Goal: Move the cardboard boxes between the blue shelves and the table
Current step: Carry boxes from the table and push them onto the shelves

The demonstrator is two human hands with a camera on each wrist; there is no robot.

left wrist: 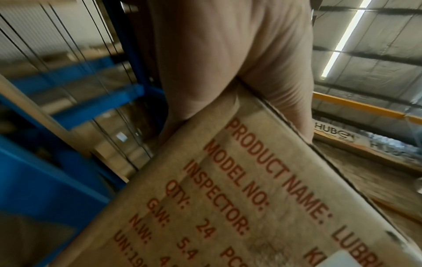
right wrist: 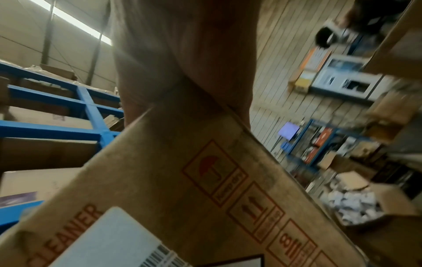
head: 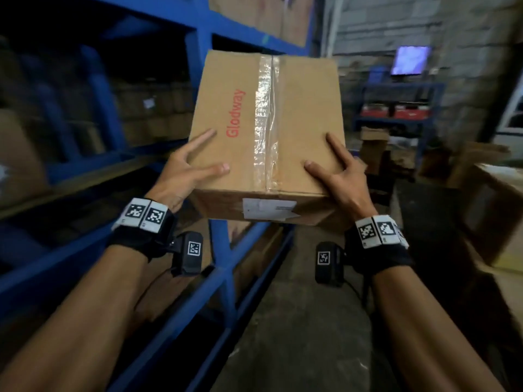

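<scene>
I hold a brown cardboard box (head: 254,123) with red "Glodway" print and a clear tape strip in the air beside the blue shelves (head: 203,80). My left hand (head: 192,168) grips its near left corner, thumb and forefinger lying on top, the other fingers hidden down the side. My right hand (head: 339,171) grips the near right corner the same way. In the left wrist view my left hand (left wrist: 228,54) wraps the edge of the box (left wrist: 228,198). In the right wrist view the right hand (right wrist: 182,45) clasps the box (right wrist: 171,171) at its corner.
More cardboard boxes fill the shelves on the left, one on the level above (head: 268,15). A concrete aisle (head: 297,321) runs ahead. Open cartons (head: 495,207) crowd the right side. A small blue rack (head: 396,108) and a lit screen (head: 410,60) stand at the back.
</scene>
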